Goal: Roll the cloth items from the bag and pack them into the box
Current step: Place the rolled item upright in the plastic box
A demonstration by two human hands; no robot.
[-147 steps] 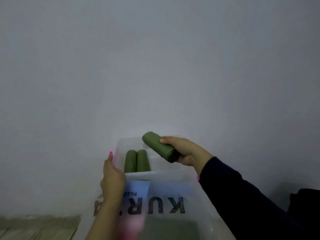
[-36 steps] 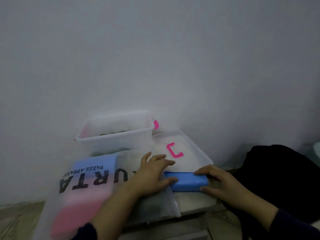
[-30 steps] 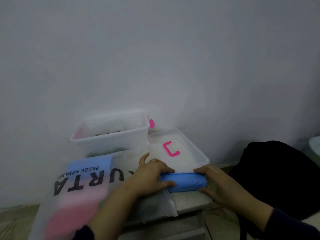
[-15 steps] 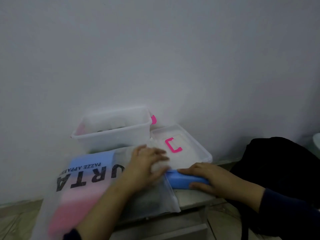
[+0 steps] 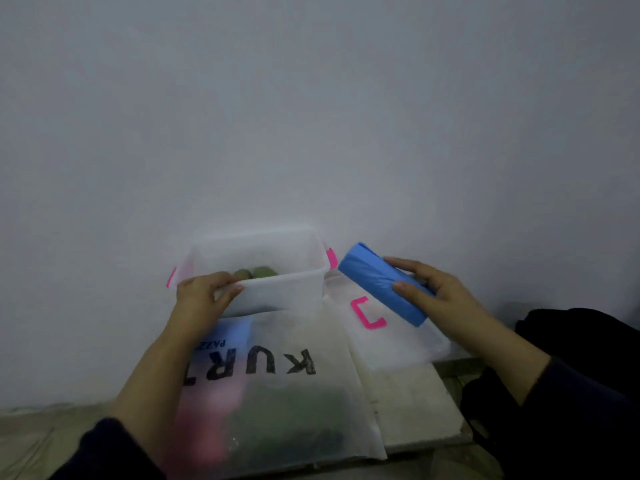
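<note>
blue roll [image 5: 382, 283] sits pinched in your right hand [image 5: 431, 294], just right of the box [image 5: 277, 289], its long axis slanting toward the box's far right corner. your left hand [image 5: 201, 296] grips the box's near rim; green rolls [image 5: 254, 273] lie inside.

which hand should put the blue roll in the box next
Right. The right hand already grips the blue roll just beside the box, while the left hand is busy holding the box's near rim.
</note>
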